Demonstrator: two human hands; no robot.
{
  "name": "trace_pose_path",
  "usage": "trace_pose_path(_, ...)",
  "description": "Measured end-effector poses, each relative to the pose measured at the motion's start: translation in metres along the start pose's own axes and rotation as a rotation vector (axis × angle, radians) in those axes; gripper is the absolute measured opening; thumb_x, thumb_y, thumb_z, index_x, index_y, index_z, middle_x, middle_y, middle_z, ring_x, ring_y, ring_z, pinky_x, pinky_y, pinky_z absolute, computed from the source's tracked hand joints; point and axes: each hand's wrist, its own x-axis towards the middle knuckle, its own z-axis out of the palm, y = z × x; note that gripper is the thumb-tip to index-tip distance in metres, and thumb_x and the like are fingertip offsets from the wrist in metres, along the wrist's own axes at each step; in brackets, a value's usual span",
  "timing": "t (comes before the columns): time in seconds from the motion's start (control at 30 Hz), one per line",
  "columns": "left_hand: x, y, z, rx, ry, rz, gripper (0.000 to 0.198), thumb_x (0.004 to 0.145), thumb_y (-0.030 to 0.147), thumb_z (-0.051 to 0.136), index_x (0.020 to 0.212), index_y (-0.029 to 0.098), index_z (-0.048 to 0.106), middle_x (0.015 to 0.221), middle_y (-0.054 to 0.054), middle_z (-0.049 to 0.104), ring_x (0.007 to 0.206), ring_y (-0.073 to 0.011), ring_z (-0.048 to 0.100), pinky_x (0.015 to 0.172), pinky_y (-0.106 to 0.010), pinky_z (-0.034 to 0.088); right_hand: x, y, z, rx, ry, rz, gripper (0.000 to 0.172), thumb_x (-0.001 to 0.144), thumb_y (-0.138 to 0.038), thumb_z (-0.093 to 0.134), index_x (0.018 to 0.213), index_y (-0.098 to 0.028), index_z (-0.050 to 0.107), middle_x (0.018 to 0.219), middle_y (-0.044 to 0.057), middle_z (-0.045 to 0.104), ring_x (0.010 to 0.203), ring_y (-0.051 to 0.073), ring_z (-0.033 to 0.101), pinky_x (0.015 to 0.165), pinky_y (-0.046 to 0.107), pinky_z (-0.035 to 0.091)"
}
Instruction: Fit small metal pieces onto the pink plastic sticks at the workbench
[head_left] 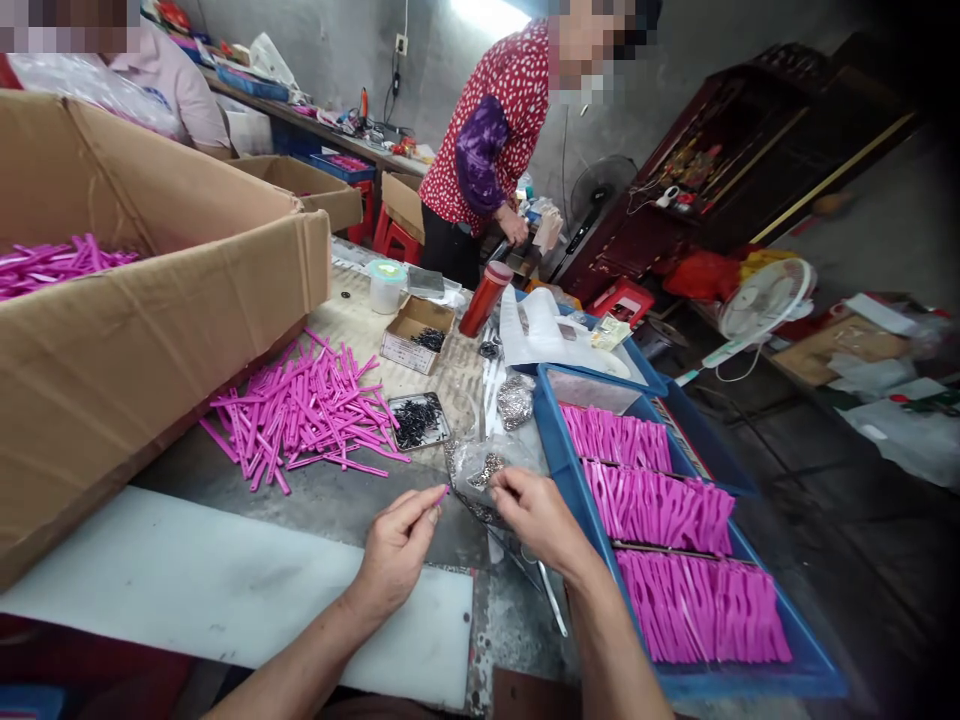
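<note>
I have a pale board nearest me on the tabletop, probably laid there as a clean work surface. Just above it my left hand is closed, thumb against forefinger, on a pink strip; only its tip shows, which I take to be the end left free for access. My right hand is at the plastic bag of small metal parts, fingers bent toward the thumb; I cannot tell whether they hold anything. Beside it, the blue tray carries pink strips standing in three rows, presumably to keep them ordered.

Further off, a loose pink pile lies against the cardboard box, within easy reach of my left hand. Black parts sit in a shallow tin, likely to stop them scattering. Behind it, a small carton bears printing too small for me to read; I make out no brand. Beyond the red bottle, a co-worker leans over.
</note>
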Motion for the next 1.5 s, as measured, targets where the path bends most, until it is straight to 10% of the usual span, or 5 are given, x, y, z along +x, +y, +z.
trace_pose_path(0.37,-0.001,0.0,0.001,-0.036,-0.022,-0.002,0.026,0.077,0.018,0.047,0.098,0.016,0.062,0.078,-0.004,0.058,0.066,-0.0125,0.054,0.061,-0.023,0.046,-0.023,-0.001,0.054,-0.197,-0.231,0.062,0.02,0.076,-0.012,0.039,0.071,-0.016,0.058,0.074,0.005,0.061,0.073,0.015,0.054,0.062,0.021,0.033)
trace_pose_path(1.5,0.001,0.003,0.002,0.0,-0.027,0.028,0.026,0.076,0.015,0.045,0.096,0.014,0.062,0.076,-0.005,0.06,0.067,-0.0131,0.055,0.061,-0.024,0.046,-0.02,-0.007,0.058,-0.34,-0.225,0.14,0.02,0.077,-0.012,0.039,0.075,-0.015,0.059,0.078,0.008,0.063,0.075,0.018,0.057,0.063,0.023,0.037)
